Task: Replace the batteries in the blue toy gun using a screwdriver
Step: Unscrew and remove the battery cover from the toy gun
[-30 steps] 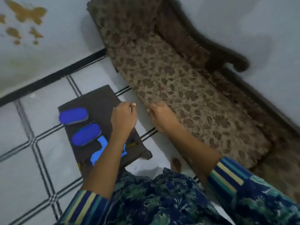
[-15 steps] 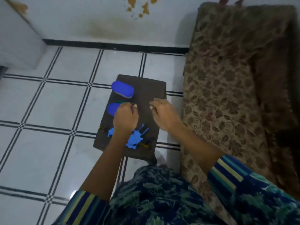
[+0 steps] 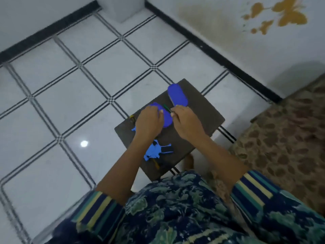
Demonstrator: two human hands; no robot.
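Two hands meet just beyond the blue toy gun (image 3: pixel 153 152), which lies beside the left wrist. The left hand (image 3: pixel 149 120) curls on a blue oval piece (image 3: pixel 167 118); the right hand (image 3: pixel 186 122) pinches the green screwdriver (image 3: pixel 165 107). Tool pick-up, I judge; next, its tip must find the gun's cover screw.

A small dark table (image 3: pixel 202 117) stands on the white tiled floor (image 3: pixel 88 85). One blue oval case (image 3: pixel 177 95) lies by its far corner and a second blue oval case (image 3: pixel 166 118) nearer the middle, with a thin green tool (image 3: pixel 166 107) between them. The blue toy gun (image 3: pixel 154 152) lies toward the near corner.
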